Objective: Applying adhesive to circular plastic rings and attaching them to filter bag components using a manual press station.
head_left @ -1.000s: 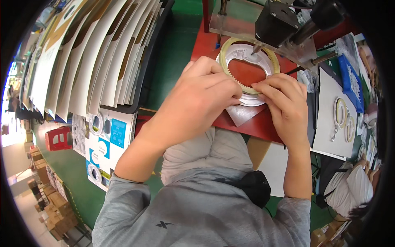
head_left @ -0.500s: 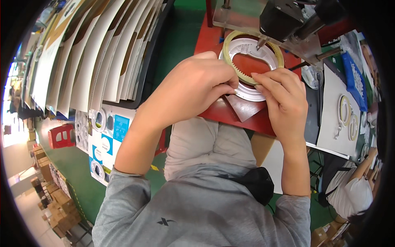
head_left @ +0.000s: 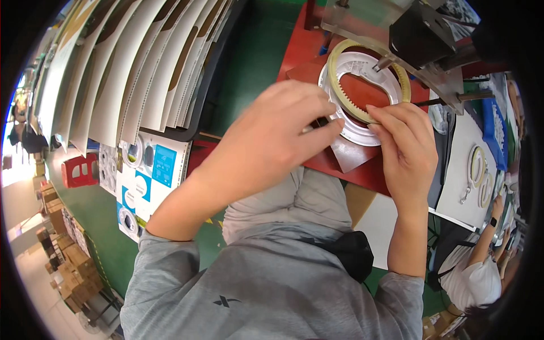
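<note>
A yellowish ring with inner teeth [head_left: 335, 79] sits tilted over a white round housing [head_left: 362, 135] on a red work surface. My right hand [head_left: 405, 141] pinches the near edge of the toothed ring, its thumb close to the white rim. My left hand [head_left: 272, 136], a little blurred, is just left of the housing. Its thumb and forefinger are apart, and a small dark and silvery bit showing between them cannot be made out. A metal plate [head_left: 350, 157] juts out below the housing. The tip of a pressing machine [head_left: 382, 63] hangs over the rings.
A rack of upright white cardboard sheets [head_left: 136, 73] fills the left. Behind the rings stands the machine's black block [head_left: 422, 34] with a clear plate. On the right, a side table holds more rings [head_left: 476, 164] and a blue bin [head_left: 494, 133]. Another person [head_left: 473, 272] works at lower right.
My left hand has drawn back from the ring's edge and its fingers have parted. The right hand keeps its pinch on the ring. The whole view has shifted slightly.
</note>
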